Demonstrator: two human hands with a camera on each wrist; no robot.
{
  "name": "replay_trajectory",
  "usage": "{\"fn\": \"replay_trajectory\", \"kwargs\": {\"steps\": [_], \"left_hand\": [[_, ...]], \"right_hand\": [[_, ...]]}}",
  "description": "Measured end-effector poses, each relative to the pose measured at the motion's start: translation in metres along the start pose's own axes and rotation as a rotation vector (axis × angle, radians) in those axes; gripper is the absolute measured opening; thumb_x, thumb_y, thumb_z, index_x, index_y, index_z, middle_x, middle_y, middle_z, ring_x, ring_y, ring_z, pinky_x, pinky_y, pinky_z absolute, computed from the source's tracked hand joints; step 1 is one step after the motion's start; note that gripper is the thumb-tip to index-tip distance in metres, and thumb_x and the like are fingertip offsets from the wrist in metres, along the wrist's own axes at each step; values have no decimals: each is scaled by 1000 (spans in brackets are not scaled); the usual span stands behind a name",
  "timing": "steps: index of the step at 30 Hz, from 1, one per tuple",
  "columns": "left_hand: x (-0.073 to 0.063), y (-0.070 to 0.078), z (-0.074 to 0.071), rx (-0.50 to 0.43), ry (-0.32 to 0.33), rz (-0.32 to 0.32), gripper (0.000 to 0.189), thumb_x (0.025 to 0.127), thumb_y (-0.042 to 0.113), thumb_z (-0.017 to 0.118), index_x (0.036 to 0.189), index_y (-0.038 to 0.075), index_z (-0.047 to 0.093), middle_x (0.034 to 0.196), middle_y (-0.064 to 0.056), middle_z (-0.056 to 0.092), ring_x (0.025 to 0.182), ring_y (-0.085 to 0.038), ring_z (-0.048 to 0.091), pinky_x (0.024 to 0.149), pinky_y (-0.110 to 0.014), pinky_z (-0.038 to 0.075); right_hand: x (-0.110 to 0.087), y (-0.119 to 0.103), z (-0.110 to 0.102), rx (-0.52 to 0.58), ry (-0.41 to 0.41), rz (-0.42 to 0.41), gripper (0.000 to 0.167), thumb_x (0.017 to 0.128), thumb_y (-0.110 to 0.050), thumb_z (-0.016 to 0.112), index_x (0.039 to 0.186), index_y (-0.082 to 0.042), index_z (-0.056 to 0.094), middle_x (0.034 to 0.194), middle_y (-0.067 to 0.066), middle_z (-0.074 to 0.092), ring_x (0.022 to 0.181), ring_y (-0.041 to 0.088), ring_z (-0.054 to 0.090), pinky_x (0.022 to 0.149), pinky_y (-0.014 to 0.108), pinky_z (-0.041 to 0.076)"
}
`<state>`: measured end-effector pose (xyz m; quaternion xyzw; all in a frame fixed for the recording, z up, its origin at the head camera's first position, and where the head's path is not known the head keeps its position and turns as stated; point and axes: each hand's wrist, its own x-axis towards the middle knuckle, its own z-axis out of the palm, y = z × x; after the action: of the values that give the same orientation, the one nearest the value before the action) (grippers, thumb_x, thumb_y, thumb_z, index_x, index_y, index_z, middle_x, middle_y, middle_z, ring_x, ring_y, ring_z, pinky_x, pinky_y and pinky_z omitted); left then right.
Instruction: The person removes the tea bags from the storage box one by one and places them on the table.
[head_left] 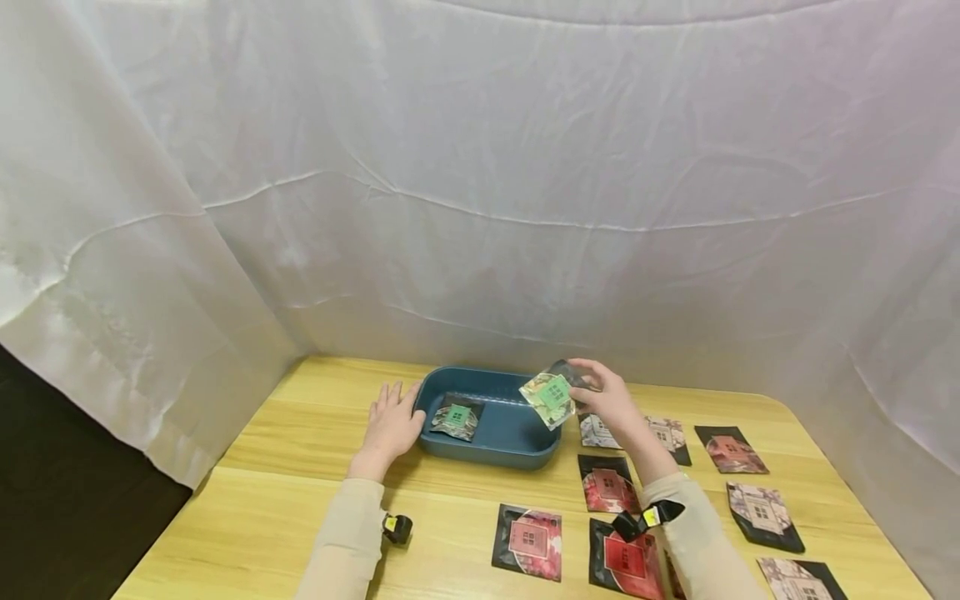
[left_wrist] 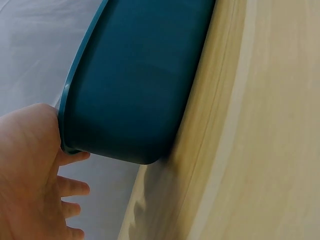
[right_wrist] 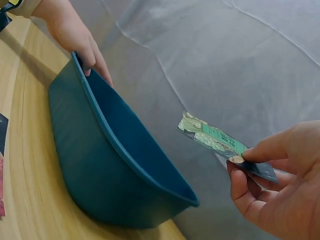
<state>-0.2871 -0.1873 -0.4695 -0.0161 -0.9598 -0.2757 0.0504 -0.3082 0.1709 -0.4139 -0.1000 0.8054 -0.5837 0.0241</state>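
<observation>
In the head view my left hand (head_left: 392, 423) rests at the left end of a blue-green plastic bin (head_left: 487, 454). Its fingers are spread and fairly straight outside the wall, while the thumb touches the rim. Held up over the bin's right end is a small flat sachet (head_left: 551, 398) with a green label and pale floral print. My right hand (head_left: 611, 404) pinches its dark end between thumb and fingers, clearly seen in the right wrist view, where the sachet (right_wrist: 212, 137) is tilted. Another green-labelled sachet (head_left: 457, 417) lies inside the bin on the left.
Several black sachets with red or pink labels lie right of and before the bin, among them a pink one (head_left: 527, 542) and a red one (head_left: 625, 558). Pale floral sachets (head_left: 763, 515) lie farther right. A white curtain (head_left: 525, 275) hangs behind the wooden table (head_left: 277, 517).
</observation>
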Motion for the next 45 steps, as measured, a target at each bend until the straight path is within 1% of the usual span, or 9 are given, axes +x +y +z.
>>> {"fn": "replay_trajectory", "kwargs": {"steps": [9,18,24,28,33,36,39,41,45], "left_hand": [[0,-5,-6,10,-12,-12,58,97,26,42,153,15,33,160,-24,19,150,-46,5,118,-66,10],[1,-20,-13,36,17,-37,59,96,28,43,152,11,33,158,-27,21,148,-50,9,116,-68,12],[0,-30,-22,17,4,-73,61,97,29,42,154,11,29,159,-29,17,148,-51,5,116,-68,10],[-2,-37,-29,-14,-9,-96,63,97,30,41,155,11,25,160,-30,12,147,-52,-1,116,-69,5],[-4,-48,-35,-27,-12,-118,64,97,31,40,156,11,22,160,-31,9,147,-52,-4,116,-69,4],[-4,-54,-38,-30,-3,-132,64,97,32,40,155,9,23,159,-32,9,146,-54,-4,116,-69,6],[-6,-59,-41,-35,1,-147,65,98,32,41,155,8,23,159,-33,8,146,-54,-5,116,-70,6],[-7,-61,-44,-38,4,-153,64,98,31,41,155,7,23,158,-34,8,146,-55,-5,115,-70,6],[-6,-64,-45,-51,-6,-166,64,98,31,41,155,7,22,158,-33,8,146,-55,-5,115,-70,5]], "right_hand": [[-4,7,-8,38,-26,39,55,94,-7,59,146,-9,40,104,9,61,81,11,62,76,33,56],[-8,11,-13,10,-58,70,55,94,-7,58,146,-6,40,108,14,62,80,13,62,78,34,56],[-9,19,-13,-61,-109,72,51,95,-9,58,144,-6,43,113,21,64,79,17,63,78,43,56],[-8,23,-11,-88,-161,84,50,94,-10,60,142,-5,46,112,21,65,78,16,63,74,40,56],[-10,26,-5,-114,-234,114,47,93,-11,61,139,-8,51,124,25,59,71,15,57,72,42,56],[-11,27,0,-136,-281,123,44,92,-11,62,135,-7,53,120,20,60,64,12,52,64,36,54],[-10,29,5,-144,-340,129,43,91,-9,63,133,-4,54,103,13,61,60,10,48,58,29,49],[-9,31,9,-160,-376,125,41,90,-8,63,131,-4,56,94,9,61,58,12,45,56,29,46],[-3,38,15,-212,-432,83,38,90,-7,63,127,-3,59,87,8,61,59,14,48,58,33,49]]}}
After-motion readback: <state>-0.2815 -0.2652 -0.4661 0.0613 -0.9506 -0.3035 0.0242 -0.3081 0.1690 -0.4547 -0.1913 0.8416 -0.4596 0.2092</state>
